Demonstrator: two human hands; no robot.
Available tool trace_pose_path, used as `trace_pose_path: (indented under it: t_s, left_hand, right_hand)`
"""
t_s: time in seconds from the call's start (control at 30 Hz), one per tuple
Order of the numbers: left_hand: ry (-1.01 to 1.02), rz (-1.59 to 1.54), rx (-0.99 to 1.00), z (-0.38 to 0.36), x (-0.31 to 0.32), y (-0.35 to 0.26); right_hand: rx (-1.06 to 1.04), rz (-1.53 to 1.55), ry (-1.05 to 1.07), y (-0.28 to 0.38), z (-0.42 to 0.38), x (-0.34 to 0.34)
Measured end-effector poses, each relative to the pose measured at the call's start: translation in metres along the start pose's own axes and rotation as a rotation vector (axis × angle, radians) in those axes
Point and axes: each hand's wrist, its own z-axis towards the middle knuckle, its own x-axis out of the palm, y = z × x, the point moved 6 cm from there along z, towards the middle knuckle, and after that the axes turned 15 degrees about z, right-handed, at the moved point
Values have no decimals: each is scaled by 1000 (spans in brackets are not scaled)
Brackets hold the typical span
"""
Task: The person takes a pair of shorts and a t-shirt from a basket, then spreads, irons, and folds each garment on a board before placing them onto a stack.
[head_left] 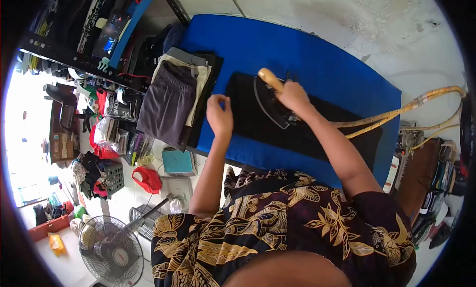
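My right hand (293,96) is wrapped round the wooden handle of an iron (270,106). The iron's dark soleplate rests on a black garment (317,135), which lies flat along a blue-covered ironing table (317,49). My left hand (219,117) hovers by the garment's left end, fingers loosely curled, with a gap between them and the thumb; nothing shows in it. Just left of it lies a stack of folded clothes, a dark grey pair of trousers (166,101) with an elastic waist on top and a cream piece (201,88) beneath.
A yellowish cord (416,104) runs from the iron toward the right wall. Shelves (74,63) packed with clothes stand on the left. On the floor are a standing fan (111,250), a red cap-like item (147,180) and a teal box (177,162).
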Motion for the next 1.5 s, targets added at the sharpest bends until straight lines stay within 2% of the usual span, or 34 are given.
trace_pose_path:
  t_s: [0.07,0.1,0.17,0.2,0.27,0.3,0.37,0.43,0.47,0.57,0.6,0.67,0.77,0.83,0.87,0.9,0.93,0.97,1.03,1.1,1.13,1.17,1.2,1.23,1.27,1.33,1.37,1.4,1.47,1.5]
  left_hand:
    - [54,55,152,-11,14,-23]
    - [129,31,247,-17,24,-36]
    - [153,84,491,-29,47,-58]
    - [258,156,582,-36,61,-62]
    - [156,417,768,-41,80,-65]
    - [346,472,666,-34,86,-57]
    - [236,567,659,-34,104,-23]
    - [260,689,647,-36,109,-25]
    - [124,785,674,-42,111,-30]
    - [216,734,730,-76,124,-97]
    - [419,723,772,-90,127,-138]
    - [431,565,1062,-132,153,-182]
    - [567,424,1208,-184,185,-207]
    - [471,561,1384,-217,195,-201]
    - [606,537,1325,-223,193,-201]
    - [606,530,1340,-231,191,-200]
    - [609,526,1349,-238,189,-196]
    - [663,493,1310,-239,186,-196]
    - [729,431,1207,-240,182,-200]
    - [851,271,1107,-240,183,-203]
    - [909,140,1046,-237,185,-201]
    - [1112,-146,832,-225,183,-205]
    - [1164,-486,597,-211,185,-207]
    - [1185,-823,343,-196,186,-206]
    - [1321,-915,-8,-166,151,-213]
    - [1349,-1436,-320,-115,107,-205]
    - [1227,-1457,-407,-90,75,-194]
    - [1193,-1459,-414,-68,66,-159]
    - [1187,-1574,-477,-32,51,-95]
    - [1119,-1465,-528,-21,46,-71]
  right_hand:
    - [58,-25,-54,-28,-9,-24]
    - [100,45,-37,-49,-17,-37]
    - [214,224,-53,-86,-49,-73]
    - [288,330,-81,-102,-74,-93]
    - [354,596,-236,-169,-114,-126]
    - [410,633,-309,-199,-136,-141]
    - [526,620,-459,-262,-179,-169]
    - [615,630,-622,-324,-221,-194]
    - [609,632,-681,-352,-234,-209]
    - [626,645,-717,-436,-252,-246]
    - [663,668,-727,-457,-250,-255]
    - [651,630,-777,-470,-240,-267]
    - [718,563,-714,-455,-241,-273]
    - [66,-803,-790,-343,-235,-276]
    - [62,-625,-739,-343,-241,-255]
    - [52,-448,-679,-347,-251,-222]
    - [55,-410,-732,-355,-267,-188]
    - [51,-372,-789,-364,-278,-153]
    - [218,17,-987,-409,-296,-112]
    - [669,1075,-689,-391,-277,-120]
    - [574,1185,-705,-368,-260,-132]
    - [506,1122,-674,-310,-242,-157]
    - [445,1054,-645,-240,-230,-176]
    - [238,1021,-564,-182,-213,-180]
    - [31,977,-482,-128,-199,-178]
    - [-86,593,-195,-40,-178,-147]
    - [-453,658,49,-1,-170,-120]
    - [-248,936,456,28,-171,-98]
    - [-445,840,375,43,-146,-89]
    - [-405,730,227,29,-122,-89]
